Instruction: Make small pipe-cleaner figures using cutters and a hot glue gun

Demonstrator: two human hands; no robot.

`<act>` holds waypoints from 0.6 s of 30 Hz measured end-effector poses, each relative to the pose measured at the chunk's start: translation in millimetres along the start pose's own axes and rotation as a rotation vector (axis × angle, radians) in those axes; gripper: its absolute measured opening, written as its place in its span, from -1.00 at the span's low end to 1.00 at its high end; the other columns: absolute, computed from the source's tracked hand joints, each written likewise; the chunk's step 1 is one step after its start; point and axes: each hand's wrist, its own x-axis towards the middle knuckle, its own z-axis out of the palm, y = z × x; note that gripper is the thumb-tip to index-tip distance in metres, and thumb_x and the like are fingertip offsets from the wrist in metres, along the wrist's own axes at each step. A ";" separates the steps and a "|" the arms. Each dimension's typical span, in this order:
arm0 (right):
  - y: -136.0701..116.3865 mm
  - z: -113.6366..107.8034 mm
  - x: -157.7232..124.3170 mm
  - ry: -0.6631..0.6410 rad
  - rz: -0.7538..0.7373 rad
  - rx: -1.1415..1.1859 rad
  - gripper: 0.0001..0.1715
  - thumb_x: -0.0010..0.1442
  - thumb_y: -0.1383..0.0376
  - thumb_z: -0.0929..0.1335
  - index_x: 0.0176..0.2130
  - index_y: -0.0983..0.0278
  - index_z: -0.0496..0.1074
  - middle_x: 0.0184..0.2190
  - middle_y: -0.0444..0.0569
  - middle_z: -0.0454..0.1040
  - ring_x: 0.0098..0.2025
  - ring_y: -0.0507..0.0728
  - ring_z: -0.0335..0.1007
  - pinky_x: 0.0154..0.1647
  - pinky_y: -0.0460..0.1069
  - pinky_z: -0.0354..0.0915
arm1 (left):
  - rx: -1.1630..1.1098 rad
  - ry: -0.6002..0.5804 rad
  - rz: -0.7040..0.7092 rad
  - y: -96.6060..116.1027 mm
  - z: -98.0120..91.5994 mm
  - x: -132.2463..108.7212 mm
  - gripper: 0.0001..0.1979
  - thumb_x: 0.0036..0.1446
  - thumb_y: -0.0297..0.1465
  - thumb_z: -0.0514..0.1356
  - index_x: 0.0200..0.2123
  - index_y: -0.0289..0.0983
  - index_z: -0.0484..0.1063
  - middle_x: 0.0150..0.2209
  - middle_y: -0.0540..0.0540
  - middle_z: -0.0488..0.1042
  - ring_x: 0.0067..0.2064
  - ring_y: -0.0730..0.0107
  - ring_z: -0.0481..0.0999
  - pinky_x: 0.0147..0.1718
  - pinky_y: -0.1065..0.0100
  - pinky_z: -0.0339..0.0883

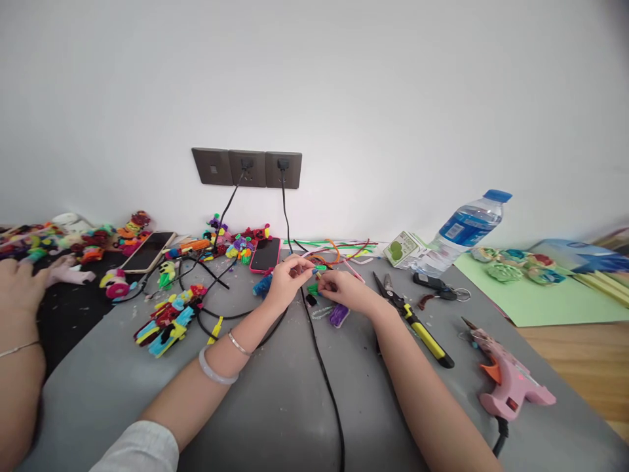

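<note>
My left hand [289, 278] is closed in a pinch over the middle of the table, a small blue-green piece [317, 269] at its fingertips. Facing it, my right hand [343, 288] has its fingers curled together beside a green fuzzy piece [313, 288]; whether they grip it is hidden. Just below lie a purple fuzzy piece [339, 315] and a small black bit [311, 300]. Loose pipe cleaners [339, 249] spread behind my hands. A bundle of colourful pipe-cleaner figures [170, 319] rests left of my left forearm.
A black cable [324, 373] runs between my forearms. To the right are yellow-handled cutters [423, 334], car keys [437, 286], a tilted water bottle [466, 226] and a pink glue gun [511, 380]. Phones [150, 252] lie leftward, near another person's hand [19, 288].
</note>
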 end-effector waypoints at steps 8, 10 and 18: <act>5.4 -7.1 -1.2 0.117 -0.054 0.097 -0.90 0.15 0.38 0.31 -0.34 0.30 0.45 -0.47 -0.13 0.35 -0.45 0.02 0.22 -0.40 -0.09 0.14 | -0.007 0.010 -0.020 0.0 1.6 -0.1 -0.90 0.01 -0.36 0.30 -0.41 -0.28 0.52 -0.37 -0.06 0.46 -0.42 0.46 0.32 -0.45 0.41 0.19; 4.0 -6.8 0.9 0.111 -0.067 0.071 -0.90 0.12 0.42 0.32 -0.35 0.30 0.46 -0.44 -0.12 0.36 -0.43 0.02 0.24 -0.37 -0.09 0.15 | 0.001 0.004 -0.026 0.9 1.8 -0.4 -0.90 0.01 -0.36 0.30 -0.40 -0.28 0.52 -0.37 -0.05 0.45 -0.41 0.46 0.33 -0.45 0.41 0.19; 4.4 -0.7 3.8 0.043 -0.060 0.044 -0.88 0.10 0.45 0.33 -0.40 0.29 0.45 -0.49 -0.14 0.36 -0.44 0.03 0.24 -0.39 -0.10 0.12 | -0.003 0.000 -0.039 2.5 1.8 -0.9 -0.90 0.01 -0.37 0.29 -0.40 -0.28 0.51 -0.36 -0.06 0.46 -0.41 0.46 0.32 -0.44 0.41 0.19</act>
